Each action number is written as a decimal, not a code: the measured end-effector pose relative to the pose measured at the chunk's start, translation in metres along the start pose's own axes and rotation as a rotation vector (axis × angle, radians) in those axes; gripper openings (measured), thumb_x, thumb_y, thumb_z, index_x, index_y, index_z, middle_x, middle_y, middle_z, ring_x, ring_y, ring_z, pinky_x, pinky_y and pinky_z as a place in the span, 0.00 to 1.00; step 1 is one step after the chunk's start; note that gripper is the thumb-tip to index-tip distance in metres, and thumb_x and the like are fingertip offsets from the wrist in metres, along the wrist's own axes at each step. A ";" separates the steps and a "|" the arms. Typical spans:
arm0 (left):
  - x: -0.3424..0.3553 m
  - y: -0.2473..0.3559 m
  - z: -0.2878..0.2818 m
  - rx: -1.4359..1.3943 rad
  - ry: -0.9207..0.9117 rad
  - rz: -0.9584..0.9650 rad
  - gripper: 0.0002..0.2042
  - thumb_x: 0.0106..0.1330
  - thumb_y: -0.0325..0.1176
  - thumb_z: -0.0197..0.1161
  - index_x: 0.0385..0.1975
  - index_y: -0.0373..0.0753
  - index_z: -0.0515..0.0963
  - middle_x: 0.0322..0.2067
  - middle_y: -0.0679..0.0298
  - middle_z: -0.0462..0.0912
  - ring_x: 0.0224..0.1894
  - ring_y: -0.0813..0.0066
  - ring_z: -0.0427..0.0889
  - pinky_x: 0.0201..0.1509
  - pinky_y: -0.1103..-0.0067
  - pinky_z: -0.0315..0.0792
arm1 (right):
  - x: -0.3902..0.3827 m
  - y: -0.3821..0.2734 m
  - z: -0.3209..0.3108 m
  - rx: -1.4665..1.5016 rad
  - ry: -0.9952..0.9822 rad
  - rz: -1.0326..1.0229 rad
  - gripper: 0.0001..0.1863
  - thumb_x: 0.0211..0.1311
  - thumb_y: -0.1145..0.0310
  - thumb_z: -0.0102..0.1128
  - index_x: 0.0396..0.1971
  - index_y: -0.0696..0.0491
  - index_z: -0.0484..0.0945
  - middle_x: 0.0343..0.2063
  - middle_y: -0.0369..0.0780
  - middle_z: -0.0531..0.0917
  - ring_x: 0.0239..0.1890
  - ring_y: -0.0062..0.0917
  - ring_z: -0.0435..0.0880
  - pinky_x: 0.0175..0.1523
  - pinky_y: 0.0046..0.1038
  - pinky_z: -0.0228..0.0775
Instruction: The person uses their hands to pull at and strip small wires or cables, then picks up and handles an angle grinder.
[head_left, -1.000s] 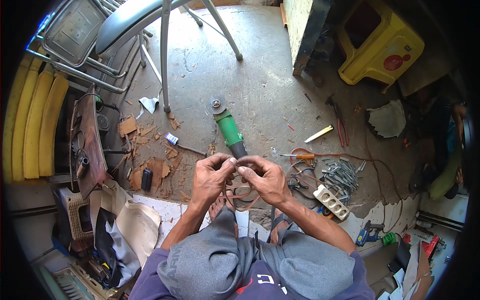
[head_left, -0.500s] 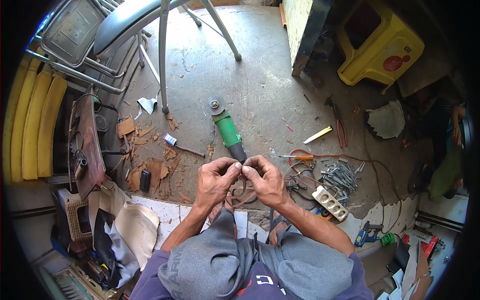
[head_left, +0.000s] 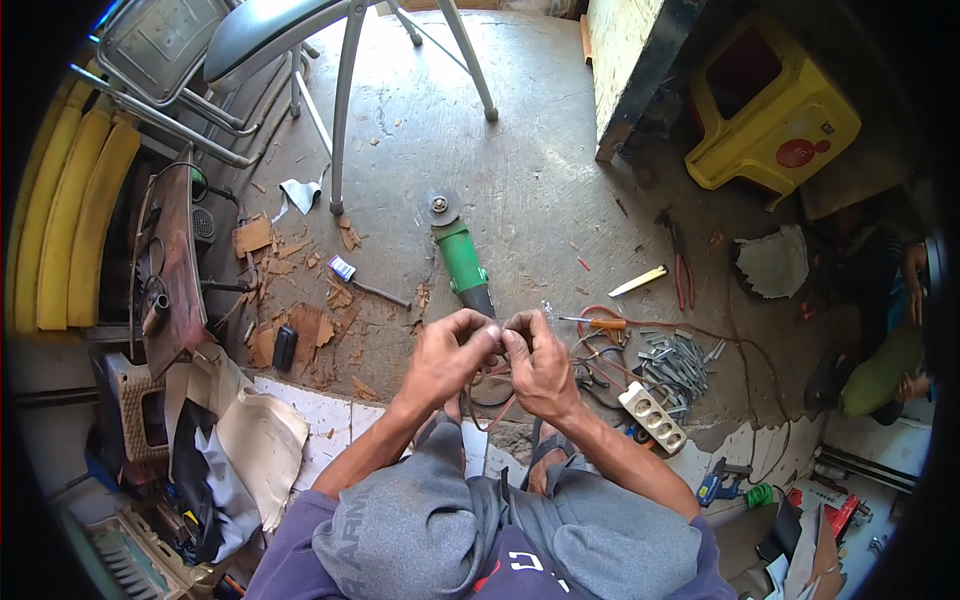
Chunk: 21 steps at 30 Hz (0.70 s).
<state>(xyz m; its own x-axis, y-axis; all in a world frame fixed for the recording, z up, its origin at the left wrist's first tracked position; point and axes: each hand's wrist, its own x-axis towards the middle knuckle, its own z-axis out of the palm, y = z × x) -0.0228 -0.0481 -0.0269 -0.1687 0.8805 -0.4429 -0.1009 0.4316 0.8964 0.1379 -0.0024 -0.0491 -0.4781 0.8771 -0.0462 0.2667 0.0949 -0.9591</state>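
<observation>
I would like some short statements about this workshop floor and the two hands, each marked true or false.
1. Both hands, the left hand and the right hand, meet on a thin reddish-brown cable. True.
2. The green angle grinder is held in the right hand. False: it lies on the concrete floor beyond the hands.
3. A white power strip lies to the right of the hands. True.
4. The yellow plastic stool stands at the lower left. False: it is at the upper right.
5. The orange-handled screwdriver lies on the floor. True.
</observation>
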 end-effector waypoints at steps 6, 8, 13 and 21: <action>-0.010 0.008 0.004 0.556 0.209 0.511 0.11 0.62 0.26 0.70 0.42 0.34 0.80 0.35 0.57 0.84 0.31 0.69 0.86 0.36 0.74 0.81 | 0.000 0.001 -0.005 -0.004 -0.044 0.002 0.07 0.73 0.72 0.55 0.43 0.59 0.72 0.27 0.46 0.81 0.30 0.34 0.84 0.37 0.35 0.75; -0.010 0.002 0.003 0.667 0.191 0.646 0.11 0.60 0.25 0.71 0.42 0.36 0.81 0.36 0.57 0.82 0.32 0.61 0.86 0.36 0.70 0.81 | 0.001 0.000 -0.006 -0.026 -0.023 -0.039 0.06 0.74 0.72 0.55 0.43 0.59 0.73 0.26 0.42 0.81 0.27 0.26 0.81 0.35 0.31 0.74; -0.012 -0.002 0.004 0.745 0.173 0.695 0.07 0.62 0.23 0.67 0.39 0.36 0.82 0.36 0.55 0.82 0.35 0.57 0.85 0.38 0.67 0.79 | 0.003 0.000 -0.007 -0.097 -0.036 -0.207 0.07 0.70 0.76 0.56 0.45 0.60 0.72 0.31 0.48 0.80 0.32 0.40 0.83 0.38 0.38 0.74; 0.019 -0.006 -0.028 0.276 -0.393 -0.196 0.09 0.68 0.31 0.65 0.36 0.30 0.79 0.28 0.53 0.82 0.32 0.62 0.83 0.40 0.66 0.75 | -0.001 0.009 -0.012 -0.116 -0.193 -0.231 0.08 0.71 0.74 0.55 0.45 0.60 0.74 0.34 0.48 0.81 0.35 0.42 0.83 0.41 0.39 0.76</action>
<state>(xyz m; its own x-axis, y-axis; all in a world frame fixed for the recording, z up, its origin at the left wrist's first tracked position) -0.0531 -0.0400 -0.0414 0.2140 0.7619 -0.6113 0.1777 0.5850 0.7913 0.1507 0.0033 -0.0542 -0.6837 0.7220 0.1062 0.2211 0.3436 -0.9127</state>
